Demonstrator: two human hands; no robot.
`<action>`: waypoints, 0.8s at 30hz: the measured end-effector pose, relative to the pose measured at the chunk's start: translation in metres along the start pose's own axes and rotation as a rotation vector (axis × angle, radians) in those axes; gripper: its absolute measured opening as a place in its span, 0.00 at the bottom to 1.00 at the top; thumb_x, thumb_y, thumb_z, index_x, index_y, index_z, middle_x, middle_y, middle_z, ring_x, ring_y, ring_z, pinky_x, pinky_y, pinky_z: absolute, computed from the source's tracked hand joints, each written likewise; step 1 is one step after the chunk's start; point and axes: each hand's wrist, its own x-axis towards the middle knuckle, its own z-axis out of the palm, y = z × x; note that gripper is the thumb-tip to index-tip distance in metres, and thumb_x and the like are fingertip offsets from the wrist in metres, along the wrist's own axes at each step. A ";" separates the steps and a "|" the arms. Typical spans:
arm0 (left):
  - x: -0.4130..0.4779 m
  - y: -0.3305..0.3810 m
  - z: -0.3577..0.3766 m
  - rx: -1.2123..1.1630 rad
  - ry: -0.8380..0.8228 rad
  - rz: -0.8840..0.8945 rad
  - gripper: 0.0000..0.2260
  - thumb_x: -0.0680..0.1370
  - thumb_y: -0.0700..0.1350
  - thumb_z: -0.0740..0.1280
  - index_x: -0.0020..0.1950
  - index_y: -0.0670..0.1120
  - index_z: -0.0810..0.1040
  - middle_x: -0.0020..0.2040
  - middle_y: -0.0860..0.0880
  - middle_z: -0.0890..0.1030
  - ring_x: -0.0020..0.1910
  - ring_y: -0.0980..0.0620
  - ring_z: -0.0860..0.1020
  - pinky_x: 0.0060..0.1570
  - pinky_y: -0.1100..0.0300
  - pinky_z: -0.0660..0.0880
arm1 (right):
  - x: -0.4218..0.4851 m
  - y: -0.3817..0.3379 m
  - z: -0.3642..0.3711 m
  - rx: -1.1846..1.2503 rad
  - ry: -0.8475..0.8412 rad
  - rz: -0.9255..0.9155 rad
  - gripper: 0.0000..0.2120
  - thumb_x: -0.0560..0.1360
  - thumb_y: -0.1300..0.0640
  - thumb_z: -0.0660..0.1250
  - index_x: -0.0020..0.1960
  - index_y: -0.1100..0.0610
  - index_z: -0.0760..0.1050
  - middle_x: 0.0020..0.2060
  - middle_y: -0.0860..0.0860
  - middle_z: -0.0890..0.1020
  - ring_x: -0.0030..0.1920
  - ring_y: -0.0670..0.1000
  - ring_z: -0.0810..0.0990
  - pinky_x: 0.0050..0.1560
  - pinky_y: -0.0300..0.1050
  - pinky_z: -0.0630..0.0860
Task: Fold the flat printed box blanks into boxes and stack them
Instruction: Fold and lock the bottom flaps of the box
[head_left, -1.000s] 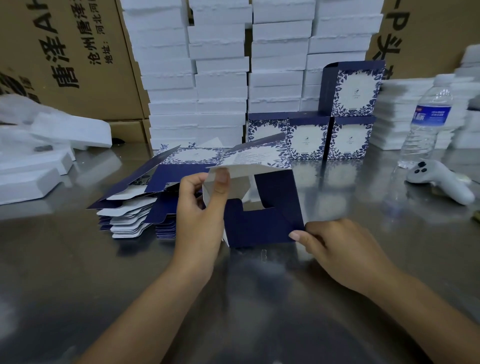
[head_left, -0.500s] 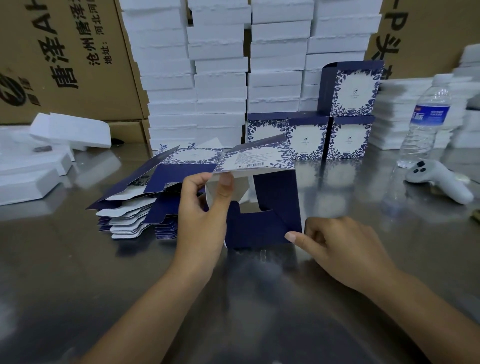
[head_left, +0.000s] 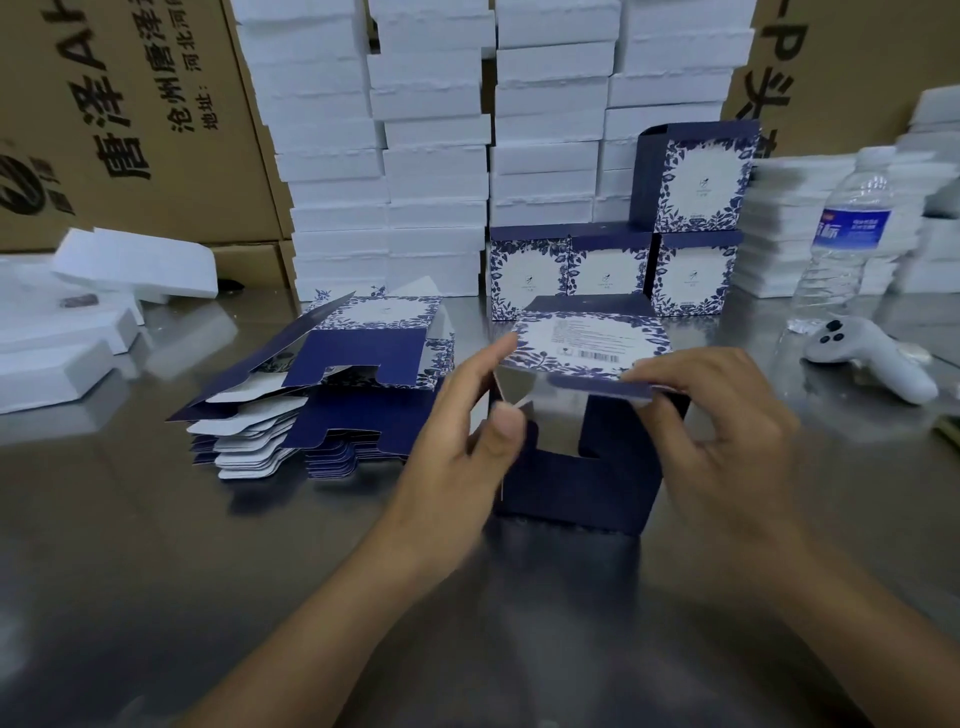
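Fingers (head_left: 670, 376) of the right hand (head_left: 727, 447) pinch the half-formed box's (head_left: 582, 483) navy flap, while the left hand (head_left: 457, 447) grips its left wall, thumb in front. Flat blanks (head_left: 332, 395) lie at 10 o'clock; four finished boxes (head_left: 613, 270) stand at 12 o'clock on the steel table (head_left: 156, 571).

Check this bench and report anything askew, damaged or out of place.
The pile of flat blanks is fanned out unevenly, its top sheets lifted at one end. A white handheld controller lies on the steel table beside a water bottle, unrelated to the folding. Nothing looks spilled or torn.
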 end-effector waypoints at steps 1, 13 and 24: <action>0.000 -0.001 -0.001 -0.026 -0.012 -0.007 0.34 0.64 0.78 0.56 0.67 0.65 0.66 0.70 0.65 0.68 0.71 0.64 0.64 0.69 0.59 0.63 | 0.000 0.001 -0.001 0.002 0.008 0.026 0.13 0.77 0.54 0.63 0.43 0.62 0.80 0.39 0.46 0.76 0.42 0.46 0.72 0.48 0.30 0.66; 0.005 -0.023 -0.004 0.308 0.174 -0.021 0.13 0.70 0.61 0.69 0.42 0.56 0.68 0.43 0.57 0.77 0.45 0.56 0.77 0.46 0.59 0.75 | 0.004 -0.003 -0.005 0.184 0.010 0.049 0.12 0.78 0.45 0.58 0.46 0.51 0.75 0.38 0.43 0.76 0.40 0.47 0.74 0.45 0.34 0.68; 0.003 -0.020 -0.006 0.576 0.236 0.145 0.19 0.75 0.61 0.61 0.33 0.50 0.62 0.31 0.53 0.71 0.31 0.54 0.68 0.30 0.61 0.63 | 0.005 -0.007 -0.007 0.214 -0.026 0.040 0.14 0.79 0.45 0.58 0.42 0.51 0.76 0.36 0.44 0.76 0.38 0.50 0.74 0.41 0.41 0.69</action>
